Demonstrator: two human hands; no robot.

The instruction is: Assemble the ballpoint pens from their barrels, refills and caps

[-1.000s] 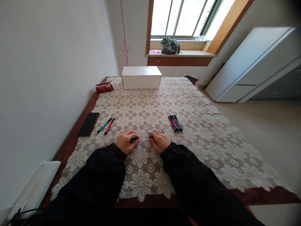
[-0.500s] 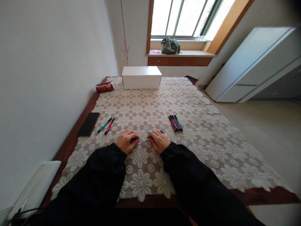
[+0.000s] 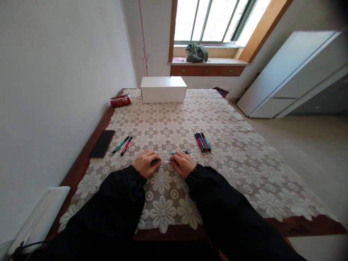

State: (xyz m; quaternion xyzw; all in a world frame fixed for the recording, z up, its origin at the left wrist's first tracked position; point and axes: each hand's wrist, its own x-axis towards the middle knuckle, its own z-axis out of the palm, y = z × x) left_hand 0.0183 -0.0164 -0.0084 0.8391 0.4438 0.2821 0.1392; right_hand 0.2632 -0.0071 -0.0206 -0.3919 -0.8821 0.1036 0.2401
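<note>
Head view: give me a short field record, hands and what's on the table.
left hand: closed on the dark end of a thin refill
right hand: pinching the other end of the refill, with a teal pen barrel at its fingers
pens right: bunch of red and teal pens, beyond the right hand
pens left: one teal, one red, side by side
phone: dark, flat, at the left edge
box: white, far end
packet: red, left of the box
tablecloth: white lace flowers
</note>
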